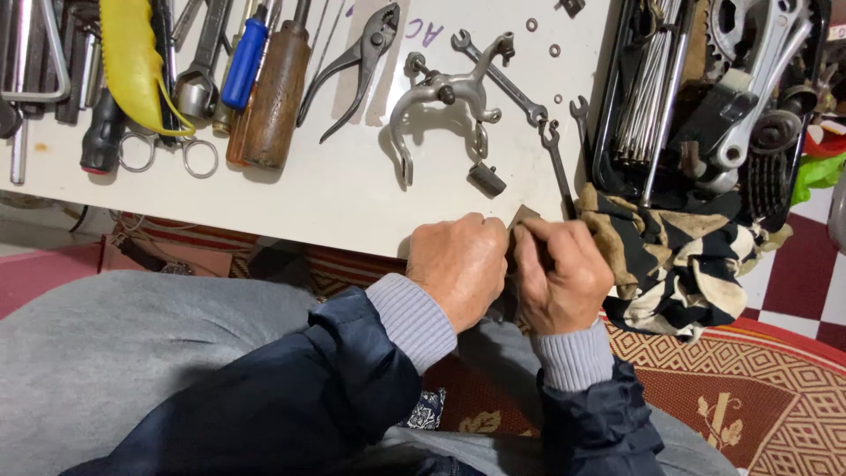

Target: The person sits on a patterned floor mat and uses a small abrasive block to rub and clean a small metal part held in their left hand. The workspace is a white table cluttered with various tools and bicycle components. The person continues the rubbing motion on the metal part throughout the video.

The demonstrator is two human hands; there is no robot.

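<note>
The left hand [458,264] and the right hand [560,278] were pressed together at the near edge of the white table [352,198], both with fingers curled. Between them they pinched a small brownish flat piece [523,216], maybe paper or cloth; only its top corner showed above the fingers, so I cannot tell its exact material. Both hands were closed on this piece, the knuckles touching each other.

Just beyond the grip, on the table, lay a small dark metal block [486,179], and further beyond it a silver metal bicycle brake caliper [445,97] with curved arms. Just beyond the right hand lay a small dark open-ended spanner [557,159], its near end almost reaching the fingers. To the right of the grip, touching the right hand's outer side, hung a dirty black and cream patterned rag [679,256]. Far beyond the left hand lay dark slip-joint pliers [357,62] and a screwdriver with brown wooden handle [275,88].
</note>
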